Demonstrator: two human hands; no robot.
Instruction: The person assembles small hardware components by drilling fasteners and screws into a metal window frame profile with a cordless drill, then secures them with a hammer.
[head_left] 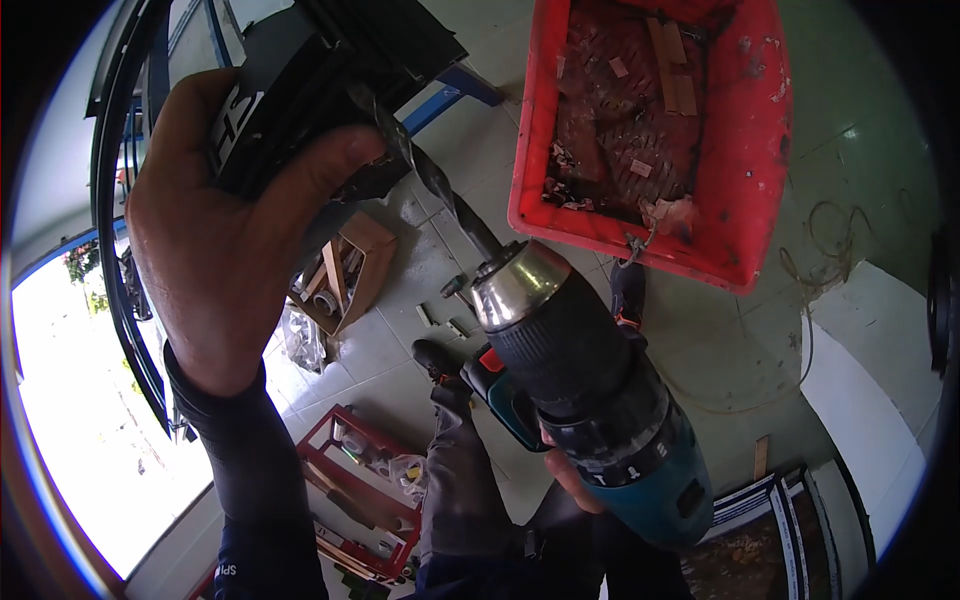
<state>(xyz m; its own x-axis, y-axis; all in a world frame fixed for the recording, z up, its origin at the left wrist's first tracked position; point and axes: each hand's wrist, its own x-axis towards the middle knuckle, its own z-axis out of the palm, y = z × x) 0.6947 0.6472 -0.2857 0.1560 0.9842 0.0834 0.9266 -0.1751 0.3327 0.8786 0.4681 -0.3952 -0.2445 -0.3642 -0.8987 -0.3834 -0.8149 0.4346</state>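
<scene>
A teal and black cordless drill (pixel 590 400) fills the middle of the head view, tilted up and to the left. My right hand (pixel 572 482) is wrapped round its grip, mostly hidden behind the drill body. From the silver chuck runs a thick twist drill bit (pixel 440 185), its tip against or right in front of a black profile (pixel 300 95) with white lettering. My left hand (pixel 225 210) is closed on that profile, thumb on the near side close to the bit and fingers over the far side.
A red plastic bin (pixel 745 180) with scraps stands at upper right. Below the profile, a cardboard box (pixel 365 250) of offcuts sits on the tiled floor. Near my legs is a red tool rack (pixel 400 560). A thin hose (pixel 805 340) loops across the floor at right, beside white sheets (pixel 870 370).
</scene>
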